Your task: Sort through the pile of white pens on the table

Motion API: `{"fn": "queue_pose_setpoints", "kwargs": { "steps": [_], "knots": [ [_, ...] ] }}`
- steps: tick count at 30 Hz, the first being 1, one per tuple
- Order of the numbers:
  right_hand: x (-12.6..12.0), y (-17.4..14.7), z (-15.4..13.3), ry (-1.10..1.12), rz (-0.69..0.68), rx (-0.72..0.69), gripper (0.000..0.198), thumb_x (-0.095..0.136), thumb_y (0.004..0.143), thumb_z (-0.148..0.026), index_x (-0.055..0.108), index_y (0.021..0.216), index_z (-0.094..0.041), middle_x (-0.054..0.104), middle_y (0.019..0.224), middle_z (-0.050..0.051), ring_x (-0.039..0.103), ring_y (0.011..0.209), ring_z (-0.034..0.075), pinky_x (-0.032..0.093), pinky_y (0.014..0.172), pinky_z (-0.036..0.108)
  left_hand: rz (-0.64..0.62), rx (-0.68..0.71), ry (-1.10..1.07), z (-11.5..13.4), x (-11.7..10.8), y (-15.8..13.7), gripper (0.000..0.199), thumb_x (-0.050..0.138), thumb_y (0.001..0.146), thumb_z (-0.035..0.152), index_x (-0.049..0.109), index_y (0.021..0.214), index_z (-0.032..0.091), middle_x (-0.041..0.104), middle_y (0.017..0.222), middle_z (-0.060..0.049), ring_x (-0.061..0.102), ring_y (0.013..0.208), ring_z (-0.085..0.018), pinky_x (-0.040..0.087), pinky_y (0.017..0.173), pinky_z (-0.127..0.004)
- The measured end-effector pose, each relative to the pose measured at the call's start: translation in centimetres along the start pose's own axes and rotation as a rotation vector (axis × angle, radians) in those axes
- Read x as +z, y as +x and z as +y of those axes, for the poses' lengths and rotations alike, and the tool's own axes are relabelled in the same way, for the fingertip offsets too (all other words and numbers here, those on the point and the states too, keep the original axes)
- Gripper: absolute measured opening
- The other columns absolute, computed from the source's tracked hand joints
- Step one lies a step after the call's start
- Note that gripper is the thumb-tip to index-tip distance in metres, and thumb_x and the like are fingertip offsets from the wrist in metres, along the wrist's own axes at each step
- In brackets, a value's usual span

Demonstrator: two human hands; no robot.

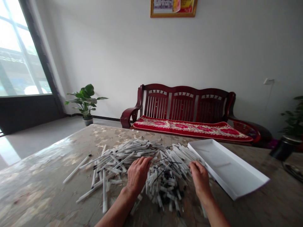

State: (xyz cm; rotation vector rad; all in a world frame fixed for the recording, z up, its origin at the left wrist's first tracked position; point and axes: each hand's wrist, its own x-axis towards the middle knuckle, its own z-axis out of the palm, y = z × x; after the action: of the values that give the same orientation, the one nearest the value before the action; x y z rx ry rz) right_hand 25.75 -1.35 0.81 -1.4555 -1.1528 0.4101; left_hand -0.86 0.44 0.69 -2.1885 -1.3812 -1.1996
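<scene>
A heap of slim white tubes with dark ends (132, 149), which look like pen barrels, lies across the table. In front of it are shorter pale pieces like pen caps (163, 189), mixed with small black parts. Thin dark rods like pen refills (169, 160) lie between my hands. My left hand (138, 173) is over the middle of the heap, its fingers closed together; what they hold is hidden. Over the right edge of the heap, my right hand (200, 176) has its thumb and fingers pinched, and the contents cannot be made out.
A shallow white box (228, 167) holding a faint pale stick stands to the right. The patterned table (47, 176) ends before a dark red wooden bench (182, 104). A black container (285, 148) is at the far right, and a potted plant (86, 101) stands beyond the table.
</scene>
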Motion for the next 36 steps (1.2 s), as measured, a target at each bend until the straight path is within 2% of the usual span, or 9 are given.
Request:
{"fn": "queue_pose_setpoints", "kwargs": {
  "steps": [7, 11, 13, 17, 21, 25, 29, 33, 36],
  "knots": [
    [1.0, -2.3, -1.7, -0.151, -0.189, -0.056, 0.047, 0.04, 0.09, -0.059, 0.065, 0.072, -0.023, 0.065, 0.061, 0.003, 0.06, 0.06, 0.022, 0.044, 0.057, 0.03, -0.024, 0.146, -0.163, 2.1, 0.4, -0.8, 0.026, 0.046, 0.101, 0.032, 0.07, 0.099, 0.025, 0.071, 0.087, -0.002, 0.067, 0.072, -0.013, 0.049, 0.067, -0.022],
    [1.9, -4.0, -3.4, 0.042, -0.51, -0.044, 0.043, 0.043, 0.093, -0.058, 0.069, 0.094, -0.024, 0.068, 0.07, 0.002, 0.061, 0.059, 0.019, 0.042, 0.051, 0.026, -0.078, 0.225, -0.248, 3.2, 0.6, -1.0, 0.023, 0.047, 0.101, 0.034, 0.068, 0.098, 0.024, 0.072, 0.083, -0.002, 0.067, 0.07, -0.014, 0.049, 0.067, -0.023],
    [2.4, -4.3, -3.5, 0.043, -0.592, -0.056, 0.037, 0.051, 0.091, -0.055, 0.069, 0.089, -0.023, 0.062, 0.061, -0.001, 0.058, 0.056, 0.017, 0.039, 0.048, 0.024, -0.11, 0.256, -0.265, 3.4, 0.6, -0.9, 0.021, 0.049, 0.1, 0.034, 0.066, 0.102, 0.023, 0.072, 0.084, -0.001, 0.067, 0.072, -0.014, 0.049, 0.068, -0.024],
    [2.8, -3.9, -2.2, 0.03, -0.502, 0.049, 0.039, 0.051, 0.089, -0.056, 0.06, 0.07, -0.023, 0.049, 0.047, -0.005, 0.046, 0.043, 0.014, 0.031, 0.042, 0.024, -0.167, 0.223, -0.173, 2.7, 0.5, -0.6, 0.014, 0.058, 0.095, 0.035, 0.067, 0.098, 0.025, 0.072, 0.082, -0.001, 0.066, 0.074, -0.018, 0.048, 0.07, -0.028],
    [2.8, -3.3, -0.8, 0.1, -0.461, 0.166, 0.04, 0.047, 0.089, -0.058, 0.054, 0.067, -0.026, 0.045, 0.043, -0.006, 0.036, 0.034, 0.012, 0.024, 0.036, 0.024, -0.263, 0.184, -0.113, 2.0, 0.4, -0.1, 0.014, 0.058, 0.096, 0.034, 0.069, 0.094, 0.025, 0.071, 0.078, -0.001, 0.065, 0.072, -0.019, 0.047, 0.069, -0.028],
    [2.5, -2.7, -0.5, 0.101, -0.467, 0.058, 0.039, 0.05, 0.087, -0.057, 0.055, 0.065, -0.025, 0.045, 0.044, -0.005, 0.041, 0.039, 0.013, 0.027, 0.037, 0.024, -0.375, 0.126, -0.224, 2.1, 0.4, 0.2, 0.021, 0.05, 0.099, 0.033, 0.07, 0.097, 0.026, 0.074, 0.083, -0.001, 0.069, 0.076, -0.018, 0.049, 0.071, -0.025],
    [1.9, -1.8, -0.2, 0.066, -0.449, -0.026, 0.04, 0.049, 0.088, -0.058, 0.063, 0.076, -0.023, 0.051, 0.05, -0.004, 0.049, 0.046, 0.014, 0.038, 0.044, 0.024, -0.502, -0.073, -0.352, 2.0, 0.4, 0.0, 0.027, 0.044, 0.1, 0.03, 0.07, 0.102, 0.028, 0.078, 0.09, 0.001, 0.073, 0.083, -0.017, 0.05, 0.072, -0.022],
    [0.8, -0.5, 0.6, 0.016, -0.248, -0.003, 0.046, 0.047, 0.086, -0.061, 0.067, 0.084, -0.02, 0.058, 0.054, -0.001, 0.053, 0.048, 0.017, 0.042, 0.047, 0.026, -0.518, -0.239, -0.367, 1.7, 0.0, -0.2, 0.031, 0.038, 0.101, 0.033, 0.069, 0.104, 0.028, 0.077, 0.094, 0.001, 0.073, 0.089, -0.018, 0.052, 0.077, -0.025],
    [-0.2, 0.5, 1.4, -0.125, -0.047, -0.009, 0.047, 0.048, 0.083, -0.06, 0.071, 0.089, -0.02, 0.073, 0.077, 0.008, 0.066, 0.071, 0.024, 0.05, 0.064, 0.032, -0.477, -0.065, -0.469, 1.9, -0.2, -0.3, 0.031, 0.039, 0.1, 0.036, 0.068, 0.109, 0.027, 0.075, 0.098, -0.002, 0.07, 0.094, -0.019, 0.051, 0.085, -0.027]
  ]
}}
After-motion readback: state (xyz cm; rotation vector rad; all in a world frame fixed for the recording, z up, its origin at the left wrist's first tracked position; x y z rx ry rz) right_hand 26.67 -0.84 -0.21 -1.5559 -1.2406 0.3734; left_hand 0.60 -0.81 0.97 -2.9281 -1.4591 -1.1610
